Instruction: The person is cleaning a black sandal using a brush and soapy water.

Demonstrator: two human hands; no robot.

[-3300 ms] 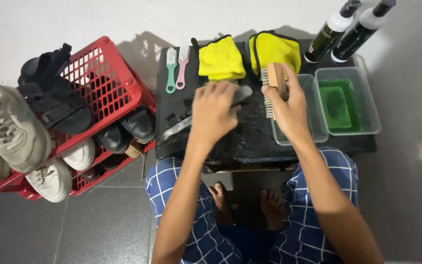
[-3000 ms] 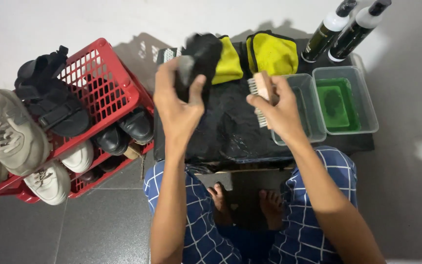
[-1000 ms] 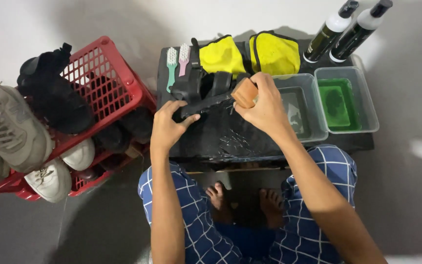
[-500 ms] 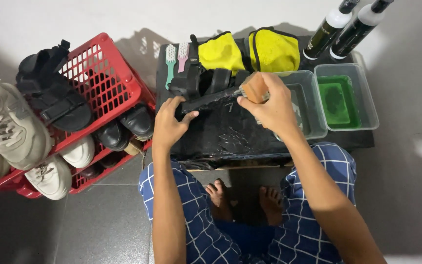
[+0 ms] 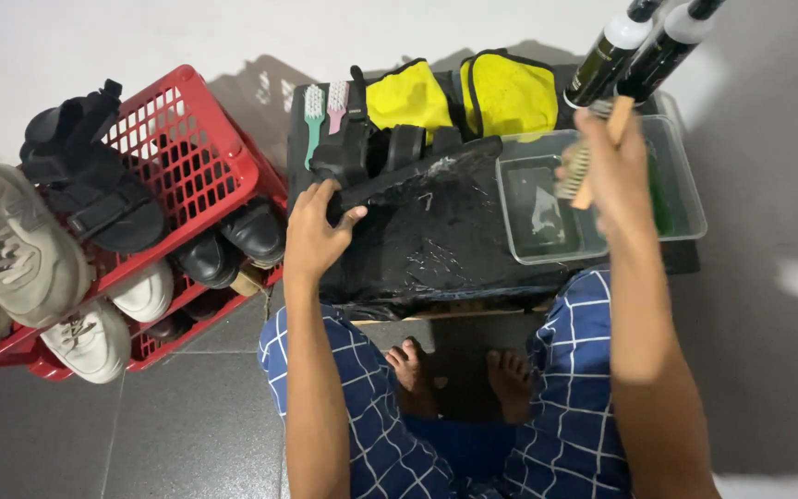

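Note:
My left hand [image 5: 314,231] grips a black strapped sandal [image 5: 397,162] lying on its side on the wet black work surface [image 5: 436,249]. Foam specks show along the sandal's sole edge. My right hand [image 5: 613,162] holds a wooden scrub brush [image 5: 584,162] with pale bristles, raised over the clear plastic tubs [image 5: 547,217] at the right. The nearer tub holds clear water; the one behind my hand holds green liquid.
A red plastic basket [image 5: 187,157] at left holds black sandals, black shoes and white sneakers. Two small brushes [image 5: 323,106], green and pink, and two yellow cloths [image 5: 464,92] lie at the back. Two dark bottles [image 5: 634,51] stand at the back right. My bare feet [image 5: 459,374] rest below.
My right hand has lifted the brush off the sandal and carried it right, over the tubs. My left hand still holds the sandal in place.

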